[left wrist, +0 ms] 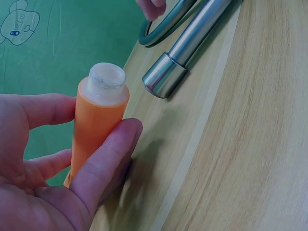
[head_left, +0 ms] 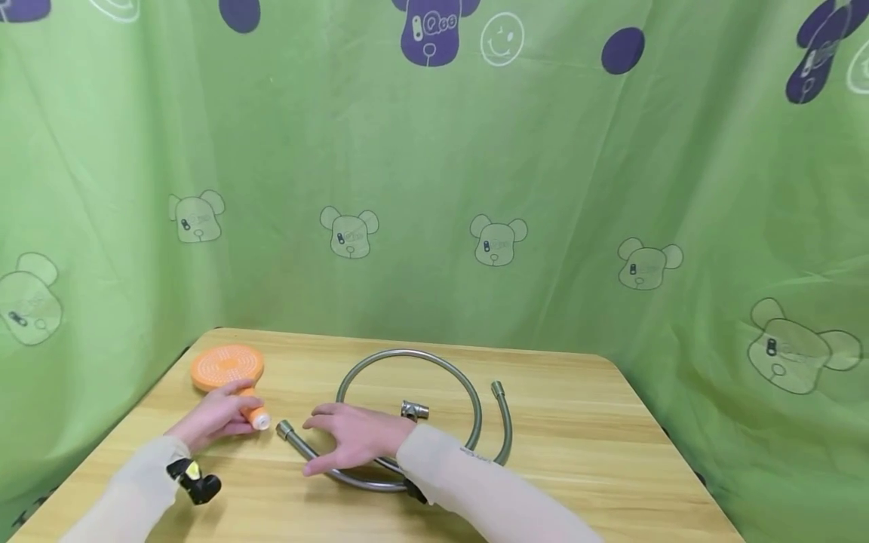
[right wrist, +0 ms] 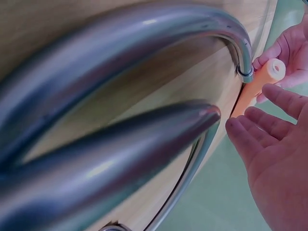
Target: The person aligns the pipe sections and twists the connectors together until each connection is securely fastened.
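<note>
An orange shower head [head_left: 227, 366] lies at the table's left, its handle pointing toward the front. My left hand [head_left: 216, 415] holds that handle between thumb and fingers; the white threaded end [left wrist: 107, 79] shows bare in the left wrist view. A grey metal shower hose [head_left: 475, 403] is coiled on the table, one end fitting [head_left: 284, 429] just right of the handle's end. Over the near side of the coil hovers my right hand [head_left: 360, 435], fingers spread and nothing between them. In the right wrist view its fingers [right wrist: 269, 125] are apart from the hose.
Inside the coil sits a small chrome fitting [head_left: 414, 410], partly hidden by the right hand and sleeve. The hose's other end [head_left: 498, 389] lies to the right. A green patterned curtain [head_left: 421, 166] surrounds the wooden table [head_left: 597, 452] at the back and sides.
</note>
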`<act>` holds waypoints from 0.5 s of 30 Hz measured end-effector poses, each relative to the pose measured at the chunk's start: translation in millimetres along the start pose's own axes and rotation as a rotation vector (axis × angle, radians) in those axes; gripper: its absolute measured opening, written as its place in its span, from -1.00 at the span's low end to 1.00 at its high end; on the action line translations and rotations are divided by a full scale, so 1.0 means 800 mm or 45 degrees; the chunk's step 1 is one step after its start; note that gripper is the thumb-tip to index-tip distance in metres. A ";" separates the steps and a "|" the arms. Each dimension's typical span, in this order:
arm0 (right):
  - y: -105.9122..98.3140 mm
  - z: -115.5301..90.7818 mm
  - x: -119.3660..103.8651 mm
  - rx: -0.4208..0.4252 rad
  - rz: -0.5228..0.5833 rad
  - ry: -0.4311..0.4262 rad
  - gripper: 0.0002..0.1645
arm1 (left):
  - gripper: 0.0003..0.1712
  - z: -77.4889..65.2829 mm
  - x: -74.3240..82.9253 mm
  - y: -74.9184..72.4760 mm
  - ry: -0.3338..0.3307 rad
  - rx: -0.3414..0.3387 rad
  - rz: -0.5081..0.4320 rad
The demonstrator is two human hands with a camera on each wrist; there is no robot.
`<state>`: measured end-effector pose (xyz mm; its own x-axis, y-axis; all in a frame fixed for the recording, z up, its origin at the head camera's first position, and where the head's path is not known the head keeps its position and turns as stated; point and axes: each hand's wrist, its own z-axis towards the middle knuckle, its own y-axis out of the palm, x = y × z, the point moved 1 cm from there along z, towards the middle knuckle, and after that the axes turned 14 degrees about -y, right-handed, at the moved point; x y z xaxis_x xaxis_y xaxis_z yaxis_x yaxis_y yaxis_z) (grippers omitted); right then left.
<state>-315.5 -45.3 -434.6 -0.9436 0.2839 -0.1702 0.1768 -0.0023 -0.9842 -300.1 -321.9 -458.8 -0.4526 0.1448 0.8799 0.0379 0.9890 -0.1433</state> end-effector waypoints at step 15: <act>0.007 0.025 -0.006 -0.071 0.017 0.036 0.02 | -0.07 -0.002 0.002 0.001 -0.006 -0.013 0.016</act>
<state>-315.2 -65.9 -440.4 -0.9329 0.3112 -0.1810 0.2053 0.0468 -0.9776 -298.9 -320.8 -457.0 -0.4559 0.1571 0.8760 0.0530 0.9873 -0.1495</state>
